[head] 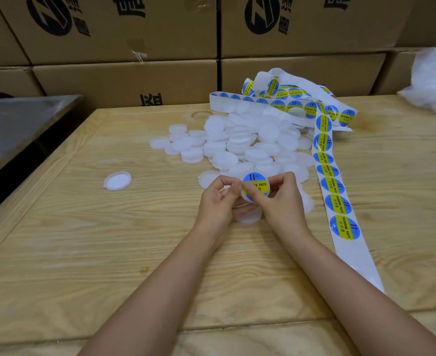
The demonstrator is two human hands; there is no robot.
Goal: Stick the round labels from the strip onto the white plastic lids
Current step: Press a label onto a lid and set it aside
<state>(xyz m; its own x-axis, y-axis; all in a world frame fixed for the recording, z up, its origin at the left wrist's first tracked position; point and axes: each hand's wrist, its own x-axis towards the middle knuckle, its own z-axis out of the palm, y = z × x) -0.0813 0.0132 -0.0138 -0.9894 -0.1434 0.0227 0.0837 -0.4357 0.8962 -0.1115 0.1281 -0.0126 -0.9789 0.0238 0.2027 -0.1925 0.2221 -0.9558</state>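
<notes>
Pinching a labelled white lid from both sides, the left grip and right grip are clamped on it above the tabletop. Just behind them lies the lid pile. The label strip runs along the right, a lone lid sits left, and cardboard boxes stand behind.

Grainy wood table, perhaps matt plastic lids, glossy labels

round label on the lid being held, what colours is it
Blue with a yellow band across the middle and dark print; the label shows best in the head view.
</notes>
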